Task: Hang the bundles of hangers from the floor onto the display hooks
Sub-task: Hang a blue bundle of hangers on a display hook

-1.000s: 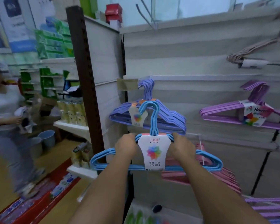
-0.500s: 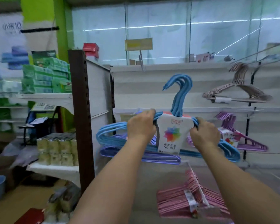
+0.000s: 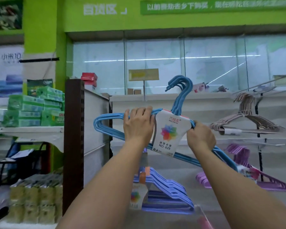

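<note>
I hold a bundle of blue hangers (image 3: 109, 126) with a white label up high in front of the white display wall (image 3: 196, 104). My left hand (image 3: 138, 125) grips its left shoulder and my right hand (image 3: 201, 137) grips its right shoulder. The bundle tilts down to the right, and its blue hook tops rise beside a yellow price tag (image 3: 143, 74) on a thin hook rod. Three bundles hang on the wall: beige hangers (image 3: 248, 119) at the right, purple hangers (image 3: 248, 177) below them and lilac hangers (image 3: 168, 194) under my arms.
A brown shelf upright (image 3: 73, 142) stands at the left. Green boxes (image 3: 35, 108) are stacked on a white shelf beyond it, with packs (image 3: 35, 200) lower down. Bare hook rods (image 3: 271, 83) stick out at the upper right.
Both hands have lifted the blue bundle from chest height up to the top of the wall. The view has tilted up with it, so the lilac bundle now lies below.
</note>
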Demonstrator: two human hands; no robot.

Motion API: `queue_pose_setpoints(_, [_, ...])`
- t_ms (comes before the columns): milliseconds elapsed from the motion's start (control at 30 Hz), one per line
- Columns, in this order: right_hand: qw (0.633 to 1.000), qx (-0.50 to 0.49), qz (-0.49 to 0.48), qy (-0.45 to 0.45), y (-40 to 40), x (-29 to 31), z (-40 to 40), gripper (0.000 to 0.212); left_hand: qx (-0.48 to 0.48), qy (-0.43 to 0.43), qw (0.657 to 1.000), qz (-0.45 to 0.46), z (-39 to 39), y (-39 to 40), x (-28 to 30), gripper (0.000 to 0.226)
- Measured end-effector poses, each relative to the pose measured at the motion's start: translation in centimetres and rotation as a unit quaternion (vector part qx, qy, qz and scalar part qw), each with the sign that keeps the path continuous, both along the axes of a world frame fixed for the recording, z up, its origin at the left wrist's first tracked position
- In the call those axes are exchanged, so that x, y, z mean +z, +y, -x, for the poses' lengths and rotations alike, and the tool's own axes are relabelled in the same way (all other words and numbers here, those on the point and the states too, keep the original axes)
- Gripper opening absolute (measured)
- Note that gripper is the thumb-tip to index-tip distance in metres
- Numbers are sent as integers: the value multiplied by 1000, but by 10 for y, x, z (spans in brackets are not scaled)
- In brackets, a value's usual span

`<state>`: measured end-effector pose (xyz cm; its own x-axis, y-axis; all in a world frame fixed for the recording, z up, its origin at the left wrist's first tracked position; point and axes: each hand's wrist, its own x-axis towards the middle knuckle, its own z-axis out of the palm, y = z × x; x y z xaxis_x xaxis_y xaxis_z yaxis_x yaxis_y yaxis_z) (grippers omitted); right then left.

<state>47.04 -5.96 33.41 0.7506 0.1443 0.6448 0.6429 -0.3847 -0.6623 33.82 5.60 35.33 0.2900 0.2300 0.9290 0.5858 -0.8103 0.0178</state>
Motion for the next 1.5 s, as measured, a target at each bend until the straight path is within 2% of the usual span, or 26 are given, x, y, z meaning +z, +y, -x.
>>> queue_pose_setpoints(167, [1000, 6, 23, 5, 37, 4, -20, 24, 9, 29, 998, 52, -13, 36, 6, 40])
queue_pose_setpoints(367, [998, -2, 63, -17, 76, 23, -30, 25, -1, -8, 996, 93, -23, 74, 12, 38])
queue_pose_setpoints(600, [999, 3, 29, -38, 117, 36, -35, 26, -40, -58, 997, 45, -29, 117, 24, 39])
queue_pose_setpoints(833, [997, 19, 41, -60, 150, 33, -31, 26, -50, -124, 990, -43, -28, 161, 8, 21])
queue_pose_setpoints(967, [996, 23, 45, -73, 166, 31, -33, 25, -42, -156, 984, -72, -29, 173, 4, 21])
queue_pose_setpoints(1033, [995, 23, 50, -80, 170, 31, -36, 25, -49, -153, 986, -54, -28, 173, 2, 21])
queue_pose_setpoints(1167, [991, 4, 90, -99, 174, 30, -45, 23, -34, -100, 992, 62, -31, 176, -9, 30])
queue_pose_setpoints(1333, [990, 6, 110, -86, 180, 24, -62, 22, -23, -57, 994, 93, -47, 180, -16, 36])
queue_pose_setpoints(1500, [993, 46, 36, -102, 178, 14, -69, 25, 5, -32, 993, 117, -56, 187, -14, 37])
